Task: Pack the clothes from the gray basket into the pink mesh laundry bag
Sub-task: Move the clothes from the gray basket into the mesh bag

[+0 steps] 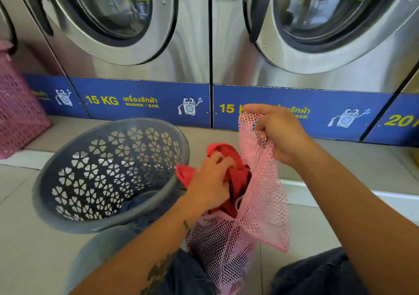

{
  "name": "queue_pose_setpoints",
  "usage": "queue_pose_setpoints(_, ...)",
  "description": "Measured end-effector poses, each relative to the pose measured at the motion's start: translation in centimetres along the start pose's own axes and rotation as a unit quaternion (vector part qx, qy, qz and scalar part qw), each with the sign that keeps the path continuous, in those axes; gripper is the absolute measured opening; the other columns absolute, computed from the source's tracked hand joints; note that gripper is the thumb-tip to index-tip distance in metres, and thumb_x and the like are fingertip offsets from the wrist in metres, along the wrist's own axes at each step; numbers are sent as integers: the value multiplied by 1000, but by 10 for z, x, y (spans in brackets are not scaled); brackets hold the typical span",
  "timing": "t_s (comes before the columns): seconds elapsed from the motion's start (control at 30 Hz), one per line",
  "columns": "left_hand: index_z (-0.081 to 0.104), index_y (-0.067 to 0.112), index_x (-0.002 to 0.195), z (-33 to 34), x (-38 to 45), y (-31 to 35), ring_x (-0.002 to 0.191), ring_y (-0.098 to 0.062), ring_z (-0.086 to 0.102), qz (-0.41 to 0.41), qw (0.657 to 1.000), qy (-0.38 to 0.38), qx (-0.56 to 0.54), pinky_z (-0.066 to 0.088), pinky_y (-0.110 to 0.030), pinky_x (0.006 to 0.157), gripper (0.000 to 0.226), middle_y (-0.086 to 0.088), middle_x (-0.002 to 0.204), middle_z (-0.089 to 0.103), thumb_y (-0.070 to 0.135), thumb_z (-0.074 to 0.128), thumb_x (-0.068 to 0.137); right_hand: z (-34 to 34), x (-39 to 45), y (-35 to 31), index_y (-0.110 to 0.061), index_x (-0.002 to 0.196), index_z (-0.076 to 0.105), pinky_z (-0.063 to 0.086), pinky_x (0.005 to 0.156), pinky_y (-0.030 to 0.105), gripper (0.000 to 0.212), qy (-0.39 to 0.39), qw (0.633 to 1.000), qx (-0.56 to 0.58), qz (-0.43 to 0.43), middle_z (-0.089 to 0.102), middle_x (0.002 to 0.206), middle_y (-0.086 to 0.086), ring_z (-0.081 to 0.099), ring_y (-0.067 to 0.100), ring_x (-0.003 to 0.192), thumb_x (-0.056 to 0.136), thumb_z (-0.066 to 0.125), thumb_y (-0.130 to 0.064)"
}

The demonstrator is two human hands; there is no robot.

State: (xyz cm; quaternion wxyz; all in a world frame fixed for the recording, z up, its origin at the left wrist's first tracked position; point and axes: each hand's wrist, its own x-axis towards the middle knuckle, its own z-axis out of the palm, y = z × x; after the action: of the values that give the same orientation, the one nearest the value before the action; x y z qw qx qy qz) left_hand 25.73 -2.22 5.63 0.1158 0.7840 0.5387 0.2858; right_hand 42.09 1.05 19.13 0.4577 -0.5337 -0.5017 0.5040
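The gray basket (pixel 68 204) with flower-shaped holes sits tilted on the floor at the left, with a dark blue garment (pixel 138 201) lying in its bottom. My right hand (pixel 278 131) grips the top edge of the pink mesh laundry bag (pixel 263 206) and holds its mouth up and open. My left hand (pixel 210 181) is shut on a red garment (pixel 235 177) and holds it at the bag's mouth, partly inside. Dark clothes show through the mesh lower down.
Two steel front-load washers (pixel 145 22) with blue 15 KG panels stand straight ahead on a raised tiled step (pixel 353 165). A pink plastic basket (pixel 15 113) stands at the far left. My knees in dark trousers (pixel 317 274) are at the bottom.
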Motion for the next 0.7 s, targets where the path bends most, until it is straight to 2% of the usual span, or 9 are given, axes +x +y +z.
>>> queue_pose_setpoints(0.07, 61, 24, 108, 26, 0, -2, 103, -22, 55, -62, 994, -36, -87, 47, -36, 90, 40, 1, 108, 52, 7, 56, 72, -5, 0, 2, -22, 109, 74, 34, 48, 24, 59, 13, 1000, -19, -6, 72, 101, 0, 44, 9, 47, 76, 40, 12)
queue_pose_setpoints(0.17, 62, 27, 118, 61, -4, -5, 112, -17, 53, -146, 971, -127, -138, 41, -32, 106, 41, 2, 115, 53, 14, 67, 80, -12, 1, 5, -21, 111, 74, 35, 51, 25, 59, 5, 1000, -18, -1, 70, 103, -1, 47, 6, 48, 75, 41, 12)
queue_pose_setpoints(0.27, 63, 29, 127, 87, -8, 2, 111, -11, 61, -184, 939, -199, -213, 47, -31, 106, 44, 5, 124, 64, 14, 63, 86, -14, 3, 6, -22, 110, 74, 32, 51, 28, 59, -6, 1000, -25, 0, 70, 99, -2, 43, 9, 45, 73, 42, 10)
queue_pose_setpoints(0.33, 69, 28, 121, 99, -9, 10, 107, -12, 65, -192, 911, -251, -265, 49, -30, 102, 36, 5, 119, 71, 18, 64, 87, -17, 4, 5, -23, 105, 76, 31, 49, 29, 58, -9, 1000, -22, -2, 72, 98, -1, 38, 13, 46, 74, 42, 11)
queue_pose_setpoints(0.4, 72, 30, 111, 106, -9, 14, 105, -14, 64, -194, 895, -296, -270, 48, -31, 101, 23, 6, 115, 71, 28, 63, 89, -21, 6, 5, -25, 100, 76, 33, 50, 26, 57, -6, 1000, -14, -1, 73, 107, 0, 41, 11, 49, 75, 42, 13)
queue_pose_setpoints(0.47, 71, 32, 110, 108, -8, 9, 105, -14, 61, -194, 902, -301, -243, 48, -34, 102, 23, 8, 117, 69, 29, 62, 89, -24, 9, 7, -24, 103, 76, 37, 53, 25, 58, -9, 1000, -11, -2, 73, 113, 2, 49, 8, 55, 75, 42, 14)
queue_pose_setpoints(0.6, 68, 27, 115, 92, -5, -8, 109, -14, 60, -212, 923, -268, -178, 49, -34, 103, 44, 5, 118, 67, 4, 48, 83, -26, 14, 17, -21, 109, 74, 39, 46, 18, 59, -9, 1000, -11, 4, 71, 117, 1, 52, -1, 47, 76, 42, 14)
queue_pose_setpoints(0.7, 68, 19, 117, 71, -5, -17, 109, -19, 62, -207, 935, -248, -148, 50, -32, 101, 43, 0, 115, 68, 2, 44, 85, -22, 13, 29, -24, 108, 74, 36, 48, 23, 58, 0, 999, -42, 11, 73, 113, 0, 46, 8, 50, 74, 43, 12)
